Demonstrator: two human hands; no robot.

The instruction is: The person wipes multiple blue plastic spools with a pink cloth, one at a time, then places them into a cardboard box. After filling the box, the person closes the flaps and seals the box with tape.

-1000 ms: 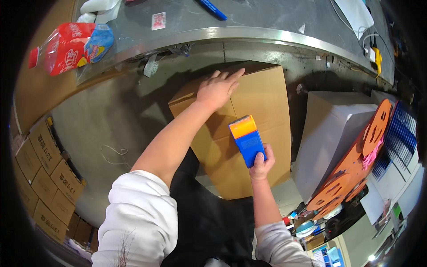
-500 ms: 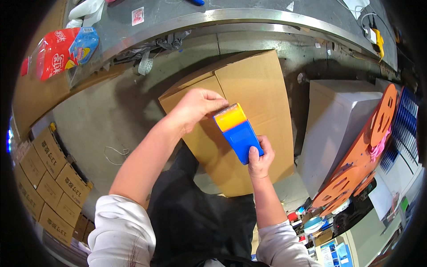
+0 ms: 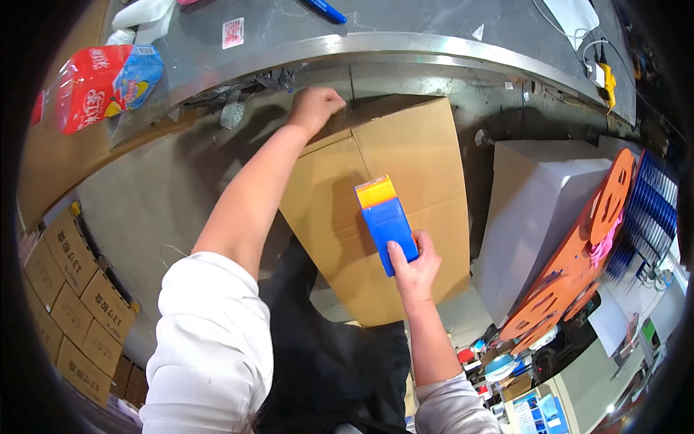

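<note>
A blue tape dispenser [image 3: 391, 230] with a yellow-orange toothed end is tilted above a brown cardboard box [image 3: 426, 159]. My right hand [image 3: 419, 269] is wrapped round its blue lower part, thumb on top. My left hand [image 3: 315, 108] is closed near the far left corner of the box, well apart from the dispenser. Its fingers are pressed together, and whatever they might hold is too fine or see-through to make out. The box stands between my legs and the table, with a seam running across its top face.
Beyond the box runs a grey table [image 3: 282, 29] with a metal edge. On it lie a blue marker [image 3: 327, 10] and a red-and-blue plastic package [image 3: 108, 83]. A grey-white cabinet [image 3: 535, 210] and orange panels [image 3: 557, 289] stand at right. Stacked cartons [image 3: 72, 304] fill the left.
My left hand has moved away from the dispenser's toothed end, out to the far left past the box corner. The dispenser has shifted slightly nearer me and turned more upright in the view.
</note>
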